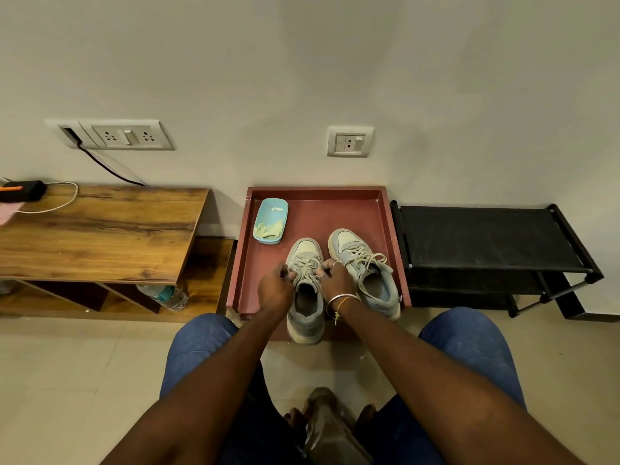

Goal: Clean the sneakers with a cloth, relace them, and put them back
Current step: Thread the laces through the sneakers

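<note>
The left hand and the right hand each pinch the laces of the near sneaker. It stands in the red tray, just beside the second sneaker. The cloth lies in a blue dish.

The left hand and the right hand each pinch the laces of the left sneaker, which stands on a red-brown tray. The right sneaker stands just beside it, its laces loose. A blue dish holding a pale green cloth sits at the tray's far left. A black shoe rack flanks the tray on the right, a wooden tabletop on the left.
</note>
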